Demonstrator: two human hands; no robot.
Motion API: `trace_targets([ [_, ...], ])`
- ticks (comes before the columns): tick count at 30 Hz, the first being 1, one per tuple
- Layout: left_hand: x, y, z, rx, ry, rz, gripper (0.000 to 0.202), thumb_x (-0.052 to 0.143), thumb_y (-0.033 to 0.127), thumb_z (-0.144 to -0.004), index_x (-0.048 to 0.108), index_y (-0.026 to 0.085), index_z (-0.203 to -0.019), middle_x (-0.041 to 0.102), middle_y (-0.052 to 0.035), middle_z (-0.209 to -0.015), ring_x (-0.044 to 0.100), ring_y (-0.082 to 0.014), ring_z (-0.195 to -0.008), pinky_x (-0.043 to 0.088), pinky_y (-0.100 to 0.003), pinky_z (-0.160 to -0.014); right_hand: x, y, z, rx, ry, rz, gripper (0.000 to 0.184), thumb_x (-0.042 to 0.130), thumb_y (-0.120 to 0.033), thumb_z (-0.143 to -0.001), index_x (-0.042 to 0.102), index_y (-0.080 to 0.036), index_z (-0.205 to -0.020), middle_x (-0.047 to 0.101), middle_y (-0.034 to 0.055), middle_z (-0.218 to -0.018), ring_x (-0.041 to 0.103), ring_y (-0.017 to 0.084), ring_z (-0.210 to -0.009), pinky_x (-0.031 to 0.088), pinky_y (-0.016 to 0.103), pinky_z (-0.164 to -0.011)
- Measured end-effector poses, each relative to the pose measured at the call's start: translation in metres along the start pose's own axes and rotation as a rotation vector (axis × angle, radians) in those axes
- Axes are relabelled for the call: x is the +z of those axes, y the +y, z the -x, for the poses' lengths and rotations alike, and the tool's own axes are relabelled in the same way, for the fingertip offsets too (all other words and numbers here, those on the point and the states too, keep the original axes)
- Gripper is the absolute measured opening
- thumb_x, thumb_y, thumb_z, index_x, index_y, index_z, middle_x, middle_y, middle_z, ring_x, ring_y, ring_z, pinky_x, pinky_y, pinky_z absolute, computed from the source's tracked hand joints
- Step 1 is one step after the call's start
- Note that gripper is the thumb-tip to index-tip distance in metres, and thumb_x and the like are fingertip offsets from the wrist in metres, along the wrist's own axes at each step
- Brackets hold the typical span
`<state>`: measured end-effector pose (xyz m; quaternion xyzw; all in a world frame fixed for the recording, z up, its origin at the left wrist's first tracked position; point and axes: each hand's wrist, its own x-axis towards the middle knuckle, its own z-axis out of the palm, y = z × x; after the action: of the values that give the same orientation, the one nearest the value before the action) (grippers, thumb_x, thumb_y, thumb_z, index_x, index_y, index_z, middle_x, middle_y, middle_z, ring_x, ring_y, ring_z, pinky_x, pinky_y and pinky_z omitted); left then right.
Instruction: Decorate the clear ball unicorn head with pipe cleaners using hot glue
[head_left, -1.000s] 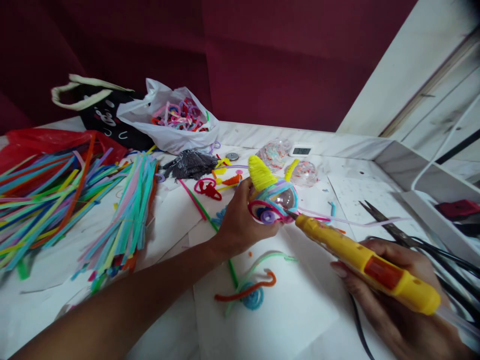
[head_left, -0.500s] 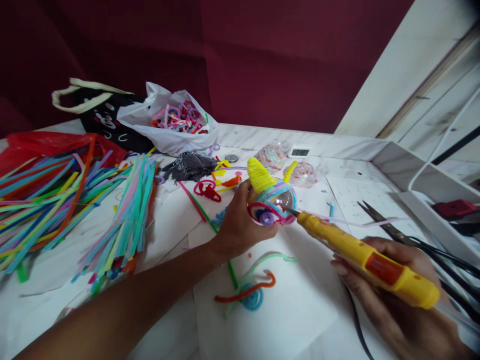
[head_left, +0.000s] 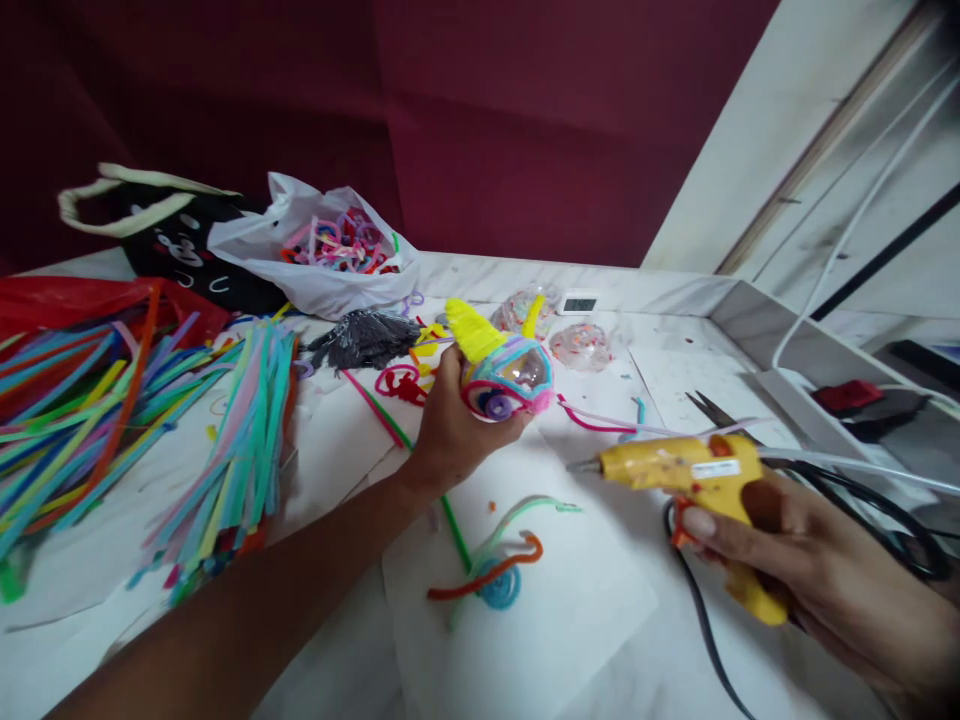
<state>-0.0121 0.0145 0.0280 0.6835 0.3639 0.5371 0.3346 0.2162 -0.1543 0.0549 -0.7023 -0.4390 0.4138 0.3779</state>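
Note:
My left hand (head_left: 444,425) grips a clear ball decorated with pipe cleaners (head_left: 513,378); yellow ear-like points rise from it, and a purple coil and pink strands cover its front. My right hand (head_left: 817,545) is wrapped round a yellow hot glue gun (head_left: 667,468), a finger at its orange trigger. The metal nozzle points left and stands apart from the ball. Below lie a blue pipe-cleaner coil (head_left: 500,584), a bent orange pipe cleaner (head_left: 480,578) and a pale green one (head_left: 517,518) on white paper (head_left: 555,630).
Bundles of colourful pipe cleaners (head_left: 225,440) cover the left side. Behind them stand a black bag (head_left: 195,255) and a white plastic bag (head_left: 247,250) of scraps. Scissors (head_left: 712,415) and black cable (head_left: 892,500) lie right, near clear balls (head_left: 581,346) and a small digital display (head_left: 579,303).
The glue gun has drawn back from the ball and turned onto its side, showing its trigger. A dark pink strand now shows right of the ball. The whole view has shifted slightly.

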Motion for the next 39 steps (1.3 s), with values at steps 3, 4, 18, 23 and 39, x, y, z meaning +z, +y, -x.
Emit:
trace_targets([
  [3, -0.002, 0.004, -0.003, 0.003, 0.008, -0.013, 0.062, 0.083, 0.018, -0.052, 0.046, 0.021, -0.102, 0.063, 0.0004, -0.096, 0.065, -0.0161, -0.083, 0.055, -0.024, -0.07, 0.011, -0.002, 0.005, 0.095, -0.155, -0.073, 0.041, 0.079, -0.048, -0.067, 0.054, -0.018, -0.077, 0.05, -0.0034, -0.065, 0.043, 0.008, -0.051, 0.033, 0.019, -0.042],
  [4, -0.002, 0.006, -0.003, 0.0, 0.004, -0.019, 0.061, 0.083, 0.017, -0.052, 0.046, 0.021, -0.101, 0.064, 0.0006, -0.095, 0.066, -0.0161, -0.082, 0.056, -0.024, -0.069, 0.016, -0.002, 0.005, 0.104, -0.2, -0.093, 0.041, 0.078, -0.048, -0.069, 0.055, -0.018, -0.083, 0.052, -0.0029, -0.067, 0.045, 0.008, -0.053, 0.035, 0.019, -0.044],
  [18, 0.001, 0.007, -0.001, -0.038, -0.021, 0.002, 0.065, 0.084, 0.02, -0.051, 0.046, 0.021, -0.104, 0.064, -0.0008, -0.099, 0.065, -0.0174, -0.085, 0.056, -0.026, -0.074, -0.027, -0.008, -0.039, -0.508, -0.006, 1.001, 0.029, 0.044, -0.035, -0.093, 0.067, -0.022, -0.104, 0.07, 0.0063, -0.093, 0.063, 0.016, -0.067, 0.047, 0.03, -0.06],
  [23, 0.002, 0.007, 0.004, -0.059, -0.047, 0.006, 0.065, 0.082, 0.02, -0.053, 0.045, 0.021, -0.107, 0.063, -0.0019, -0.102, 0.065, -0.0183, -0.09, 0.055, -0.027, -0.076, -0.004, -0.032, -0.112, -0.502, -0.117, 1.108, 0.022, 0.053, -0.033, -0.094, 0.061, -0.016, -0.106, 0.063, 0.0061, -0.106, 0.061, 0.017, -0.092, 0.051, 0.038, -0.082],
  [39, 0.007, -0.002, 0.014, -0.057, -0.093, -0.018, 0.076, 0.081, 0.024, -0.054, 0.039, 0.019, -0.117, 0.057, -0.0127, -0.119, 0.06, -0.027, -0.108, 0.051, -0.04, -0.092, -0.009, -0.059, -0.105, -0.606, 0.19, 0.781, 0.02, 0.037, -0.033, -0.099, 0.05, -0.018, -0.103, 0.065, 0.0044, -0.083, 0.063, 0.015, -0.072, 0.051, 0.026, -0.063],
])
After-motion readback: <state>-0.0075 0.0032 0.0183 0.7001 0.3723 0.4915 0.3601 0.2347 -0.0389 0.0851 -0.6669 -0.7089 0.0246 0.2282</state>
